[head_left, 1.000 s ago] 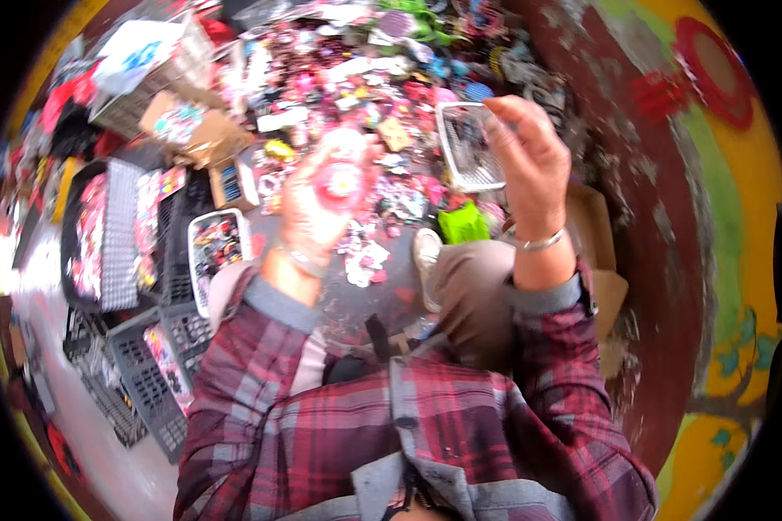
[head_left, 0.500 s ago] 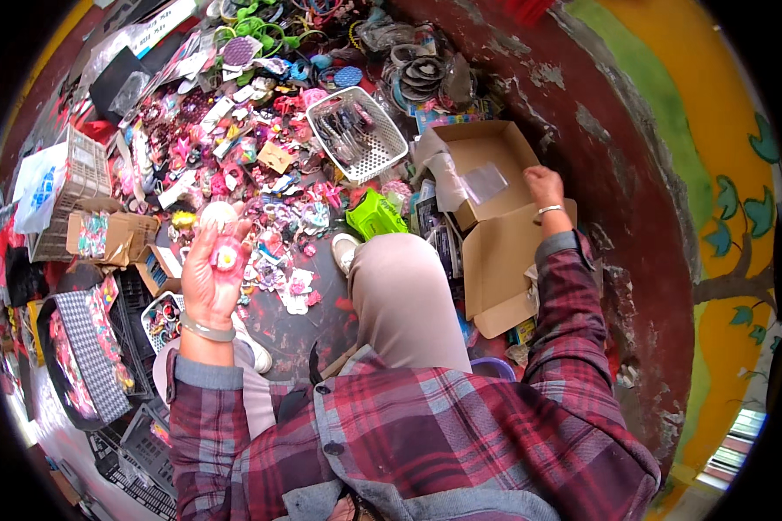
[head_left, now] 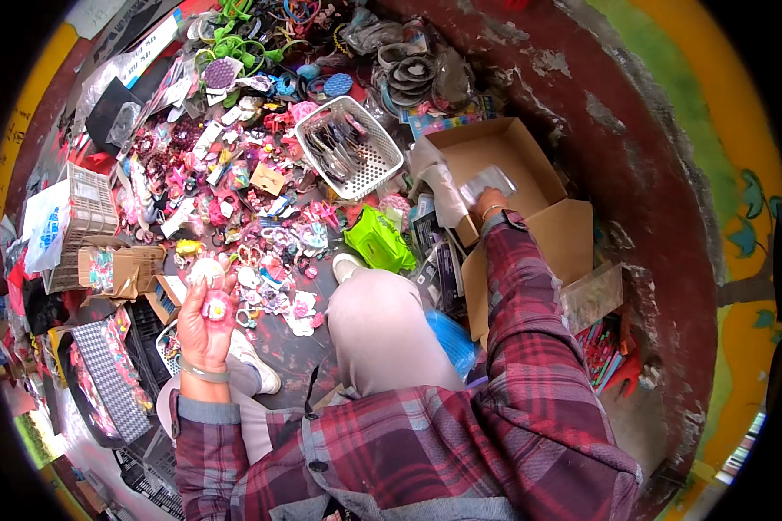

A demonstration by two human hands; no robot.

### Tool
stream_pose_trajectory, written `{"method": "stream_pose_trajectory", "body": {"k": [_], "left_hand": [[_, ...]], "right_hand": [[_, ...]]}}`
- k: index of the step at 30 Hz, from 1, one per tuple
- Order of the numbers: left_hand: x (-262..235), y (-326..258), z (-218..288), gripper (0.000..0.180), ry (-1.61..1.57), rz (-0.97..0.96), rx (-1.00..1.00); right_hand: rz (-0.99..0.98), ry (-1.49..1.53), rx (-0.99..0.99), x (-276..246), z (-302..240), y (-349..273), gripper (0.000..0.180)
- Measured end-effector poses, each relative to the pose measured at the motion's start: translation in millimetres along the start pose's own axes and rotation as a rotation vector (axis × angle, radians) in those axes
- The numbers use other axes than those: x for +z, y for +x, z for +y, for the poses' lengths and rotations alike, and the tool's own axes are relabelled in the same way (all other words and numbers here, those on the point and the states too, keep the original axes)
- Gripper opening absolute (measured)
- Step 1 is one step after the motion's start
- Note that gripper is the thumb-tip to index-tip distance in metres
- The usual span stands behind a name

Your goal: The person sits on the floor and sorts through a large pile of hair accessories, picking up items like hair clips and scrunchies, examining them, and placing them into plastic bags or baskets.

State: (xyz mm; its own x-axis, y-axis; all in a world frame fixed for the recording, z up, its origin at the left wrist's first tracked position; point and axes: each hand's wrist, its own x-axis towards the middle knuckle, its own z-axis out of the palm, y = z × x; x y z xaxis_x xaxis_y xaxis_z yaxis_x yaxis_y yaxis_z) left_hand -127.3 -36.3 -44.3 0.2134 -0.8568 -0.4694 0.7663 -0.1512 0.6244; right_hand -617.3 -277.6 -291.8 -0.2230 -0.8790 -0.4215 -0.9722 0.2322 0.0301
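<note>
My left hand (head_left: 203,337) is raised palm up at the left, fingers curled round a pink hair accessory (head_left: 216,307) with a small white and yellow flower. A round whitish piece (head_left: 207,272) shows at its fingertips; I cannot make out its kind. At the right, my right hand (head_left: 493,201) reaches into an open cardboard box (head_left: 530,156). Its fingers are closed at the near edge of a clear plastic bag (head_left: 488,180), and the fingertips are partly hidden. White wrapping (head_left: 440,187) hangs over the box's left side.
A heap of colourful hair accessories (head_left: 226,174) covers the floor ahead. By it stand a white perforated basket (head_left: 349,189) and a bright green packet (head_left: 378,239). Crates and a small carton (head_left: 135,271) are at the left; a peeling dark red wall (head_left: 617,165) rises at the right.
My right hand has moved left from the box's right edge to the plastic bag inside. My left hand still holds the pink hair accessory, slightly lower. The view has shifted a little.
</note>
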Motion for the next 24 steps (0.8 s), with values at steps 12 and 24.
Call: {"method": "stream_pose_trajectory", "body": {"k": [12, 24], "left_hand": [[3.0, 5.4, -7.3, 0.036, -0.001, 0.018, -0.029], [4.5, -0.1, -6.4, 0.039, 0.008, 0.01, -0.033]], "right_hand": [[0.102, -0.021, -0.179, -7.4, -16.5, -20.2, 0.028], [0.217, 0.101, -0.116, 0.0, -0.5, -3.4, 0.024]]}}
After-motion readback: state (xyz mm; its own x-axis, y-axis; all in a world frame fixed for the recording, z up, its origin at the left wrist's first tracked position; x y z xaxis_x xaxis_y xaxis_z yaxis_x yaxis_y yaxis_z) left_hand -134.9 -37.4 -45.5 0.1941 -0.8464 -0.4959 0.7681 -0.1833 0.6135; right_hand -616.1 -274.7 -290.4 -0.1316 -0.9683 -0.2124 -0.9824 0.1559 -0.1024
